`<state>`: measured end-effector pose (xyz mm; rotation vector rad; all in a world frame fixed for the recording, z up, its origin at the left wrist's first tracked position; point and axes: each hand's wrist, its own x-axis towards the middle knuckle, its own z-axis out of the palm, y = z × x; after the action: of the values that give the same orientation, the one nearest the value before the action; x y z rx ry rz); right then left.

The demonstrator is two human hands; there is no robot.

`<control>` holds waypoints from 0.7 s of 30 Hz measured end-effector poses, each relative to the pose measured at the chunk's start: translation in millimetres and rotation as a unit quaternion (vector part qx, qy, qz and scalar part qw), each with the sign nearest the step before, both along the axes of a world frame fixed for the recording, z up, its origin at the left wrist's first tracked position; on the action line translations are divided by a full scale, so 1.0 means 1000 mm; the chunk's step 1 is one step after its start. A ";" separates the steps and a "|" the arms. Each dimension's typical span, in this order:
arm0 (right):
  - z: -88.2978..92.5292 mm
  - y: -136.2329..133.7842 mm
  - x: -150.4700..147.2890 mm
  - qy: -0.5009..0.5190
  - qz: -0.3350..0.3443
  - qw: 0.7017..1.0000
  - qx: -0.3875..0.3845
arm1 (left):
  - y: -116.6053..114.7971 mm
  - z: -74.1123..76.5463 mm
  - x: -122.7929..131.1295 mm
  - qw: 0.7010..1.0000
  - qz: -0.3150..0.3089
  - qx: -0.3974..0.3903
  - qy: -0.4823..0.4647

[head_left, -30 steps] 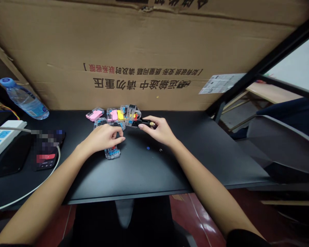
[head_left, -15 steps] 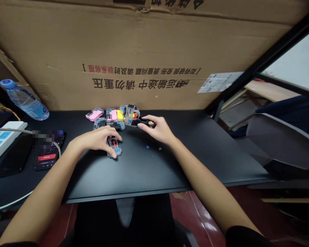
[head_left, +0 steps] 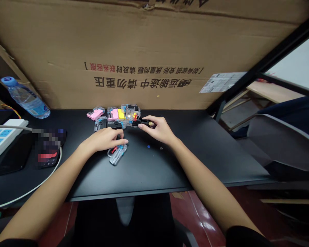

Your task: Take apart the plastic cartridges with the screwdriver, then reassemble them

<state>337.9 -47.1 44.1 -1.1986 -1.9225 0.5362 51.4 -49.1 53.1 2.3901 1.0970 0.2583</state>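
My left hand [head_left: 105, 139] hovers just above a clear plastic piece [head_left: 118, 156] with red and blue parts inside. Its thumb is stretched out and its fingers are bent and apart; whether the thumb touches the piece's upper end, I cannot tell. My right hand [head_left: 158, 129] is closed around a slim black object [head_left: 145, 121] with a round brass-coloured spot. The far tip of that object meets another clear piece [head_left: 132, 117] with yellow and red parts. To its left lie a clear piece with pink and yellow parts [head_left: 117, 114], a pink one [head_left: 95, 114] and a clear-and-black one [head_left: 101, 124].
A big cardboard box [head_left: 144, 41] walls off the back of the black table [head_left: 195, 161]. At left are a water bottle [head_left: 28, 99], a white power strip [head_left: 7, 139], phones [head_left: 47, 156] and a pale cable [head_left: 51, 173]. A small blue disc [head_left: 148, 146] lies mid-table.
The clear piece under my left hand has turned and lies slightly nearer to me. The left hand's thumb has swung up and right, off its near end. The right hand stays nearly still.
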 end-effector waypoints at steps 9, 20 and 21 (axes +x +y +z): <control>0.001 0.000 0.001 -0.003 0.004 1.000 0.008 | 0.001 0.013 -0.004 0.993 -0.051 0.011 -0.105; 0.000 0.000 0.002 -0.009 0.001 1.000 0.007 | -0.003 0.003 0.005 0.983 -0.115 -0.089 -0.109; 0.000 0.000 0.002 -0.009 0.001 1.000 0.008 | -0.003 0.004 0.005 0.982 -0.113 -0.094 -0.117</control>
<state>339.7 -46.8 44.4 -1.1950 -1.9405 0.5130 56.3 -52.4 57.1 2.2240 0.7044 0.3316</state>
